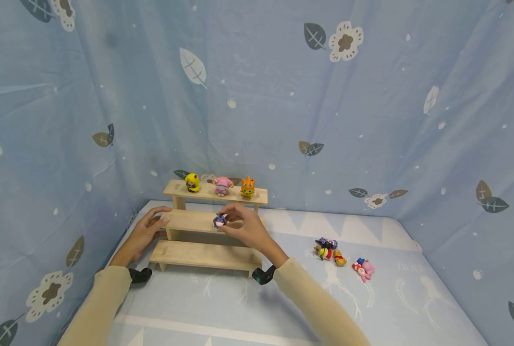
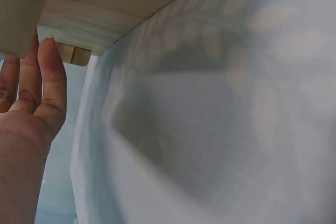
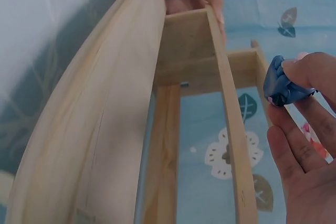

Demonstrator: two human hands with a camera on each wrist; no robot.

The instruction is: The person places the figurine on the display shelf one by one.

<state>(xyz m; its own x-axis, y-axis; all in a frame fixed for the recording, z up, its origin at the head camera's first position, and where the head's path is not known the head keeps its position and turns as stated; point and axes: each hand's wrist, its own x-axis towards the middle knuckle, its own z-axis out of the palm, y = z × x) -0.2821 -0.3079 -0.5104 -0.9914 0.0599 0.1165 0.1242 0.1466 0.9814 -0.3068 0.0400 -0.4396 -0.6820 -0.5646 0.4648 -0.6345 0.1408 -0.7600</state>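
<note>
A small dark blue figurine [image 1: 220, 221] with a pale front is pinched between the thumb and fingers of my right hand [image 1: 246, 228], right over the middle tier of a three-tier wooden display stand [image 1: 192, 220]. The right wrist view shows the same blue figurine [image 3: 286, 82] from behind, held at the fingertips. At the left end of the middle tier, my left hand [image 1: 146, 228] grips the board's end. Up close in the left wrist view, the left fingers [image 2: 51, 72] reach up against the wood. On the top tier stand a yellow figurine [image 1: 192, 182], a pink one [image 1: 222, 186] and an orange one [image 1: 248, 186].
To the right, several figurines lie on the pale blue cloth [image 1: 300, 288]: a cluster with a red and yellow figurine [image 1: 324, 253] and an orange one [image 1: 340, 258], then a pink one [image 1: 368, 267] beside it. Patterned curtains [image 1: 261, 96] surround the surface.
</note>
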